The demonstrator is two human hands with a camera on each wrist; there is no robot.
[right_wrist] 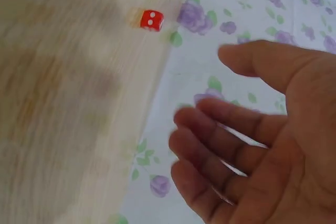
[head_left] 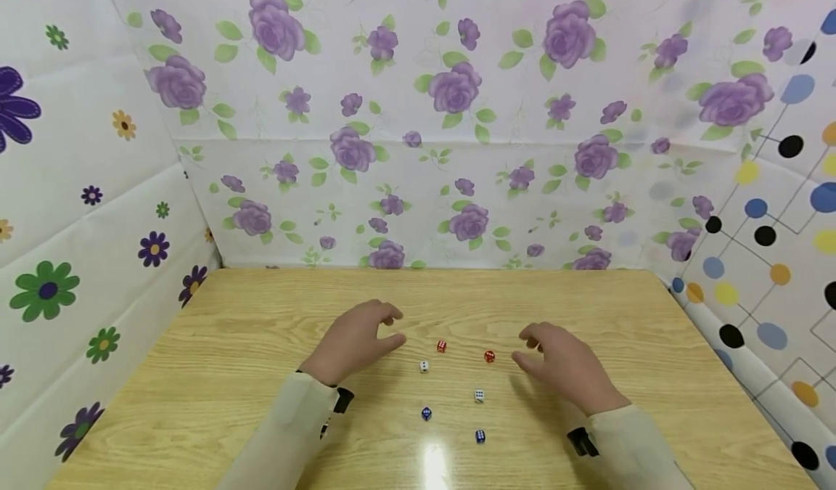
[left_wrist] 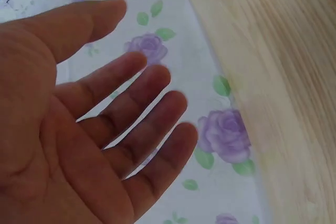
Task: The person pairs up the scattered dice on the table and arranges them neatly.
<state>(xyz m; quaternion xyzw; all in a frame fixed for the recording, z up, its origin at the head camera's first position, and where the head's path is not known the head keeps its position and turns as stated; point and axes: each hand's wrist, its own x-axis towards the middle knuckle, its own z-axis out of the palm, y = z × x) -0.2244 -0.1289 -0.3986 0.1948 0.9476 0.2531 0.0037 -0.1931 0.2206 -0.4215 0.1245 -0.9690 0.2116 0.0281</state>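
Observation:
Two red dice, a farther one (head_left: 441, 346) and a nearer one (head_left: 490, 357), lie on the wooden table between my hands. Closer to me are a white die (head_left: 424, 366) on the left and another white die (head_left: 480, 396) on the right. Nearest of all lie a blue die (head_left: 427, 414) and a second blue die (head_left: 480, 436). My left hand (head_left: 358, 340) hovers left of the dice, its palm bare and fingers relaxed. Just right of the nearer red die hovers my right hand (head_left: 567, 365), also holding nothing. One red die (right_wrist: 151, 20) shows past the right thumb in the right wrist view.
The wooden table (head_left: 261, 308) ends at a back wall covered in purple-rose cloth (head_left: 405, 207). Flower-print cloth (head_left: 117, 258) hangs along the left side, and dotted cloth (head_left: 771, 258) along the right. A bright reflection glints on the table's near part.

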